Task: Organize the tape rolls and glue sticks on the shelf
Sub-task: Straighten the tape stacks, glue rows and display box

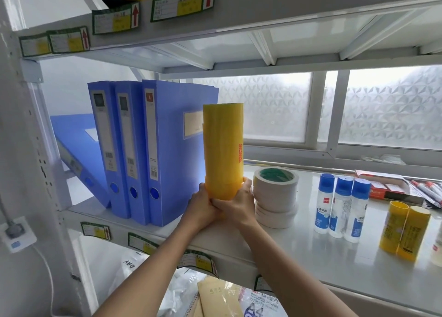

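A tall upright stack of yellow tape rolls stands on the white shelf, right beside the blue binders. My left hand and my right hand both grip the bottom of this stack from either side. Just to its right sits a stack of white tape rolls with a green core. Three liquid glue bottles with blue caps stand further right. Two shorter yellow tape stacks are near the right front edge.
Three blue binders stand upright left of the yellow stack, and another one leans behind them. A red box and markers lie at the far right. The upper shelf hangs close above. Paper and envelopes lie below.
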